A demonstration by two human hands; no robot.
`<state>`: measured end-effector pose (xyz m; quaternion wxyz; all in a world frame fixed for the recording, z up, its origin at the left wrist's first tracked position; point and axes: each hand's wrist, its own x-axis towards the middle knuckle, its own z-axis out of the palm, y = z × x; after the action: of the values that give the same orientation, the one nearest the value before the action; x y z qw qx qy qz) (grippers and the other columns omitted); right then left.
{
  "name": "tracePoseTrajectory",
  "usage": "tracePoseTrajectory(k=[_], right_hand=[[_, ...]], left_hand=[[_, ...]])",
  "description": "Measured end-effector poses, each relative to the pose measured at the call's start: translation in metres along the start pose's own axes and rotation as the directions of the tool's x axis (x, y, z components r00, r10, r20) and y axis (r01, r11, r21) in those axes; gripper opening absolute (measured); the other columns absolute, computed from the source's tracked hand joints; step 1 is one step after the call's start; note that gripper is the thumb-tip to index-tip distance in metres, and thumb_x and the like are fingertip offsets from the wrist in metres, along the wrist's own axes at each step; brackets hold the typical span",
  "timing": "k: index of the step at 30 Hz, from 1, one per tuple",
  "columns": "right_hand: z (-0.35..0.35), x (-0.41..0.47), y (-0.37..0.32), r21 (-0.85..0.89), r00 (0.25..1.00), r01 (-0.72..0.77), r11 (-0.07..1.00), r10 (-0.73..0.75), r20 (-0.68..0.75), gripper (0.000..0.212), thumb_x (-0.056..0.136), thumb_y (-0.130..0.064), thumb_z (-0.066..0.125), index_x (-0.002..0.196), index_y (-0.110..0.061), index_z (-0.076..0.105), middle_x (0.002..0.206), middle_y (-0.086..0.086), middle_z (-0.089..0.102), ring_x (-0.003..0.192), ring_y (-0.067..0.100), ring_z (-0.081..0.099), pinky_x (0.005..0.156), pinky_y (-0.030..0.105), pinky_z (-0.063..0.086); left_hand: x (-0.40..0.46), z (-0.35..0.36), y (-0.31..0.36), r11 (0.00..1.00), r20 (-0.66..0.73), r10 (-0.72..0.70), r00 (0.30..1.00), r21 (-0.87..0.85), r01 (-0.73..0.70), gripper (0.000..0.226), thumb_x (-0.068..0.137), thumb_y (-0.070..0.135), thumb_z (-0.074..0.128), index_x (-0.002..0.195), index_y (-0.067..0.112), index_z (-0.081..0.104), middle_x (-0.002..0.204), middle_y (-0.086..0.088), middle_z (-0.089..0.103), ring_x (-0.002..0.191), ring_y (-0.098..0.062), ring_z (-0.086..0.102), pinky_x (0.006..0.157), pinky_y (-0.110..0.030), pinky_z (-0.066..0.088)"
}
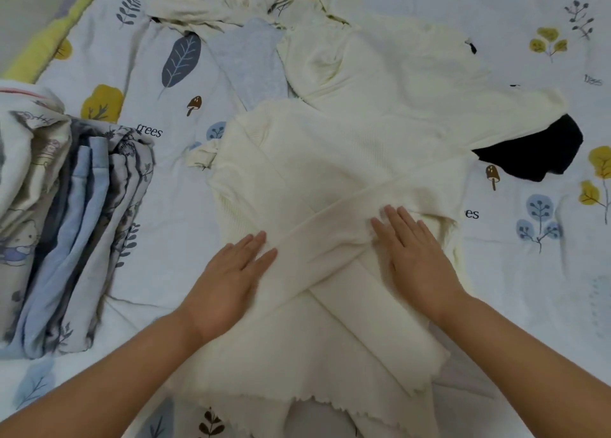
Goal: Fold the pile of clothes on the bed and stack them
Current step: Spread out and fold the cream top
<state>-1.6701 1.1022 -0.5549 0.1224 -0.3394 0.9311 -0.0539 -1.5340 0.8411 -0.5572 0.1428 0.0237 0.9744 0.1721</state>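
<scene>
Fingers point(261, 244) of the left hand point(228, 279) lie straight and close together, and those of the right hand point(413, 252) are likewise flat, both pressing down on the cream sweater point(330, 159) and holding nothing. Smoothing looks like the step in hand: it goes best with palms kept flat, stroking outward along the crossed sleeves point(334, 239) so no crease is trapped before the body is folded over. That sweater lies spread in the middle of the bed point(529, 272), ribbed and soft, its two sleeves crossed over the front and its wavy hem point(297, 401) nearest the person. More pale clothes point(380, 57) wait unfolded beyond it; a folded quilt point(72, 222) sits at the left.
</scene>
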Motion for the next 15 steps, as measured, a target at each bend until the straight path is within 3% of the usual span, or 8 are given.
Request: tracePoseTrajectory(k=[2,4,6,9,12,15], right_hand=[[-0.002,-0.039,0.002,-0.071,0.996,0.065,0.995,-0.069,-0.053,0.087,0.056,0.023,0.066,0.137,-0.003,0.043,0.142,0.025,0.04,0.131,0.041,0.038,0.109,0.048,0.027],[0.002,-0.079,0.002,-0.152,0.991,0.13,0.98,-0.132,-0.003,0.109,0.038,0.027,0.066,0.139,-0.005,0.04,0.141,0.024,0.04,0.132,0.038,0.037,0.112,0.047,0.025],[0.009,-0.111,0.004,-0.182,0.982,0.187,0.966,-0.175,0.076,0.113,0.037,0.025,0.059,0.142,-0.01,0.036,0.147,0.02,0.034,0.138,0.034,0.027,0.11,0.044,0.017],[0.023,-0.143,0.003,-0.174,0.958,0.253,0.952,-0.223,0.178,0.104,0.046,0.017,0.054,0.143,-0.014,0.034,0.147,0.018,0.034,0.14,0.033,0.021,0.108,0.047,0.017],[0.033,-0.153,-0.005,-0.139,0.946,0.244,0.96,-0.204,0.252,0.119,0.026,0.013,0.07,0.137,-0.018,0.04,0.14,0.02,0.044,0.132,0.039,0.038,0.105,0.047,0.019],[0.029,-0.152,-0.013,-0.023,0.958,0.167,0.986,-0.157,0.242,0.108,0.025,0.013,0.073,0.127,-0.021,0.059,0.134,0.019,0.051,0.121,0.041,0.049,0.106,0.047,0.024]], left_hand=[[-0.014,-0.009,-0.014,0.983,0.016,0.073,0.997,0.165,-0.074,0.086,0.044,-0.02,0.075,0.126,0.006,0.058,0.135,-0.023,0.049,0.118,-0.043,0.052,0.094,-0.054,0.041],[-0.029,-0.017,-0.025,0.94,0.084,0.14,0.987,0.302,-0.16,0.106,0.033,-0.021,0.071,0.133,0.009,0.051,0.141,-0.019,0.044,0.125,-0.039,0.046,0.106,-0.047,0.035],[-0.042,-0.019,-0.035,0.9,0.166,0.192,0.967,0.363,-0.241,0.114,0.033,-0.018,0.07,0.139,0.013,0.042,0.147,-0.014,0.036,0.131,-0.036,0.038,0.112,-0.044,0.02],[-0.054,-0.015,-0.045,0.869,0.257,0.229,0.939,0.381,-0.316,0.112,0.037,-0.006,0.078,0.14,0.014,0.04,0.147,-0.013,0.035,0.132,-0.035,0.037,0.11,-0.04,0.014],[-0.057,-0.008,-0.045,0.874,0.276,0.282,0.919,0.322,-0.364,0.11,0.04,-0.005,0.08,0.14,0.017,0.04,0.146,-0.014,0.038,0.13,-0.038,0.039,0.11,-0.039,0.014],[-0.056,-0.005,-0.038,0.886,0.332,0.273,0.903,0.278,-0.37,0.11,0.039,-0.01,0.076,0.139,0.022,0.042,0.146,-0.017,0.036,0.13,-0.045,0.035,0.113,-0.047,0.017]])
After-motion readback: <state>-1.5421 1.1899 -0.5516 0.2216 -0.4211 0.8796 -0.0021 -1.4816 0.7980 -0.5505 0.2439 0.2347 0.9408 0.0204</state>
